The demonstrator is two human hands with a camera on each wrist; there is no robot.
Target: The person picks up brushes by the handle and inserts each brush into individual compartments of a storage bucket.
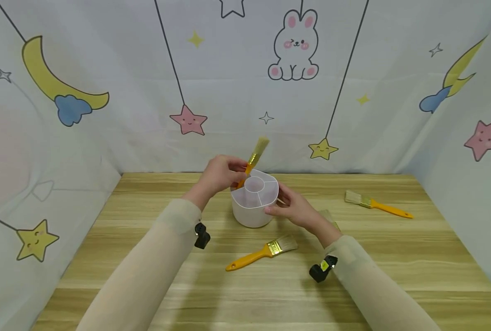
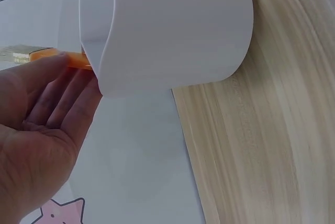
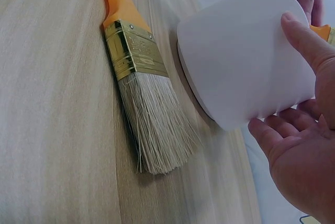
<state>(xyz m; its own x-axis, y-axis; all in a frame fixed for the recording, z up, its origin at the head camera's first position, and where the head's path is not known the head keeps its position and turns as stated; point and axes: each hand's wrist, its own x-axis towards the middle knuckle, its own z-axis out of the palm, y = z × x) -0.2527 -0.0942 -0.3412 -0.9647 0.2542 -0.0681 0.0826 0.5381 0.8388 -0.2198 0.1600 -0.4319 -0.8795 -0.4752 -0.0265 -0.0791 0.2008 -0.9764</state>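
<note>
A white round divided organizer (image 1: pixel 251 215) stands on the table, with a small ring in the middle of its top and walls between its compartments. My left hand (image 1: pixel 219 177) pinches the orange handle of a paintbrush (image 1: pixel 258 151), bristles up. The handle's lower end reaches into the organizer's left compartment, and the left wrist view shows it passing behind the rim (image 2: pixel 107 51). With thumb and fingers on either side, my right hand (image 1: pixel 293 207) grips the organizer's right wall. Another paintbrush (image 1: pixel 268 250) lies just in front of the organizer.
At the right lies a paintbrush (image 1: pixel 377 207) with its handle pointing right. Bristles of a further brush (image 1: pixel 329 217) show partly behind my right wrist. Behind the wooden table (image 1: pixel 154 202) hangs a white patterned curtain (image 1: pixel 237 92), close to the organizer's back.
</note>
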